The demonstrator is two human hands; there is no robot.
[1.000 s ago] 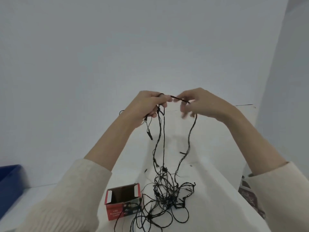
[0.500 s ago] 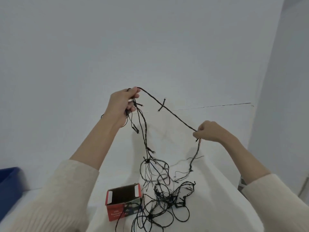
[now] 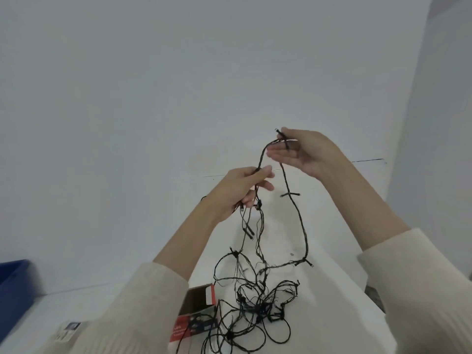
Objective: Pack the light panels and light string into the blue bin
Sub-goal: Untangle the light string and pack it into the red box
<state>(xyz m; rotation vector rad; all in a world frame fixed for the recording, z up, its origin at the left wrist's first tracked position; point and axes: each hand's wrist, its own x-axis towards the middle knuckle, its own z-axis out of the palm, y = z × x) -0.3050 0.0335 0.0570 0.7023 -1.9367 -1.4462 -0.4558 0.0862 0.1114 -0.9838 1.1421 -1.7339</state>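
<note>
Blue bin (image 3: 14,290) sits way off at the left edge, well apart from everything else. Left hand (image 3: 241,191) is clenched round a few strands of the light string (image 3: 258,307), up above the white surface (image 3: 328,292). The open red box (image 3: 196,305) lies right beside the tangled pile below. Right hand (image 3: 305,154), a bit higher, pinches one strand between thumb and fingers.

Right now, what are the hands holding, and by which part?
Both hold the light string. The left hand grips gathered strands; the right hand pinches the wire at the top of its loop, by a bulb. The rest hangs tangled below.
</note>
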